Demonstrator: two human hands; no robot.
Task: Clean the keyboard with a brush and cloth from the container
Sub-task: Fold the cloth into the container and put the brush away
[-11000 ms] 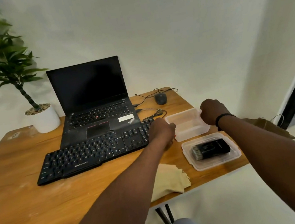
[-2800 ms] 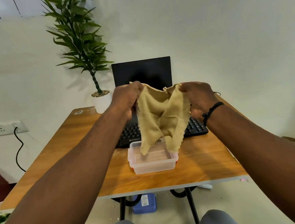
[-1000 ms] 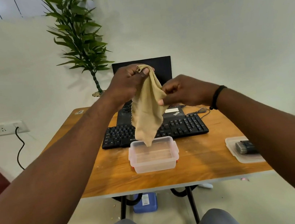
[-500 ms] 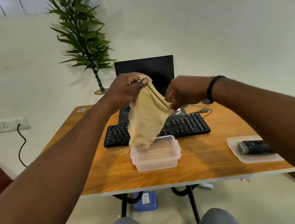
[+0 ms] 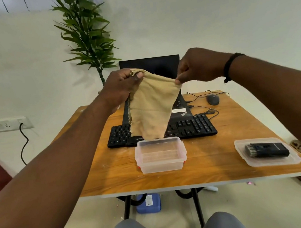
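Observation:
A tan cloth (image 5: 151, 111) hangs in the air above the black keyboard (image 5: 192, 127). My left hand (image 5: 121, 88) grips its upper left corner. My right hand (image 5: 199, 65) pinches its upper right corner between thumb and fingers. The cloth's lower end dangles just above the clear plastic container (image 5: 160, 157), which stands in front of the keyboard. A black brush (image 5: 266, 149) lies on the container's clear lid (image 5: 268, 161) at the table's front right. The cloth hides the middle of the keyboard.
A black laptop (image 5: 158, 66) stands open behind the keyboard, with a mouse (image 5: 213, 99) and cables to its right. A potted plant (image 5: 86, 32) stands at the back left. The wooden table (image 5: 221, 169) ends just in front of the container. A wall socket (image 5: 6, 124) is on the left.
My right hand has moved up and to the right, pulling the cloth's corner out so the cloth is spread wider between both hands. My left hand stays about where it was.

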